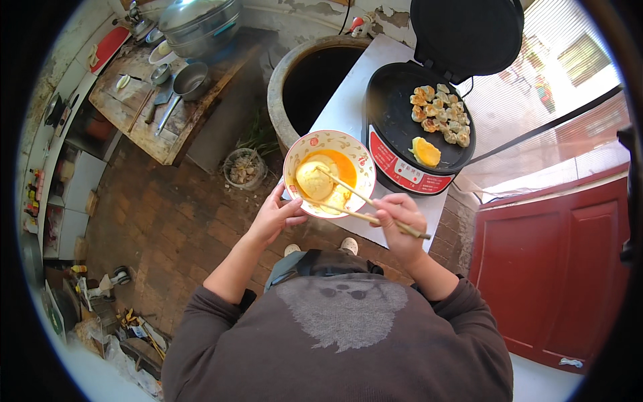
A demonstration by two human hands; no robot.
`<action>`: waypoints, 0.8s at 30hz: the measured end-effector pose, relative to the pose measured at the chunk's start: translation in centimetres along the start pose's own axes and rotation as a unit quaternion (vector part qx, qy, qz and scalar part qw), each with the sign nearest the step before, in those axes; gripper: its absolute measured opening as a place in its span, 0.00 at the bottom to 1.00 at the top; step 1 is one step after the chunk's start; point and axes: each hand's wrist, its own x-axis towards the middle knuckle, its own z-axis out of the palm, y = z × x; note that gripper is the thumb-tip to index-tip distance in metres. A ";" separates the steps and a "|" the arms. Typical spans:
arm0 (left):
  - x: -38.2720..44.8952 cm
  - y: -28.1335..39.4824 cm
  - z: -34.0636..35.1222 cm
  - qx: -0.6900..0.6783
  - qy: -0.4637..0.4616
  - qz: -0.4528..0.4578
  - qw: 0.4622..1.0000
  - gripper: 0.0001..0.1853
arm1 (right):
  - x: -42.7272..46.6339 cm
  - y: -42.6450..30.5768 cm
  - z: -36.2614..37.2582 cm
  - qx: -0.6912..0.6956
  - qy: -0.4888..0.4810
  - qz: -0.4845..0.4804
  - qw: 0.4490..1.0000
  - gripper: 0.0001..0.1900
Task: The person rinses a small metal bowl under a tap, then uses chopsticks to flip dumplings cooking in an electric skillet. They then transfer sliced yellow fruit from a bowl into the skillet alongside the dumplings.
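My left hand (pixel 279 215) grips the near left rim of a patterned ceramic bowl (pixel 363 161). In the bowl, pale round slices of food (pixel 314 182) lie in yellow beaten egg (pixel 345 166). My right hand (pixel 402 223) holds a pair of wooden chopsticks (pixel 356 215), whose tips are inside the bowl at the slices. Right of the bowl stands an electric griddle (pixel 389 113) with its lid (pixel 467 30) raised. On its plate lie browned dumplings (pixel 439 113) in a cluster and one yellow egg-coated piece (pixel 426 152) near the front edge.
The griddle stands on a white table (pixel 346 90) beside a large round vat (pixel 277 95). At left, a wooden table (pixel 113 108) bears a saucepan (pixel 191 80), a cleaver-like tool and a steamer pot (pixel 201 30). A plastic bucket of scraps (pixel 245 169) is on the floor. A red door (pixel 547 261) is at right.
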 end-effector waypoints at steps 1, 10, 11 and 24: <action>0.1 0.0 0.0 -0.002 -0.002 0.000 1.000 0.35 | -0.2 -0.2 0.5 -0.035 -0.020 -0.011 0.999 0.08; 0.4 0.3 -0.3 0.019 -0.017 -0.005 1.000 0.33 | -0.2 -0.5 1.2 -0.159 0.064 -0.163 0.972 0.05; 0.4 0.4 -0.4 0.027 -0.016 -0.007 0.999 0.33 | 0.4 -0.3 0.9 -0.129 0.105 -0.173 0.971 0.05; 0.3 0.7 -0.1 0.026 -0.011 -0.003 1.000 0.32 | 6.2 3.3 -2.8 0.127 0.302 0.195 0.925 0.18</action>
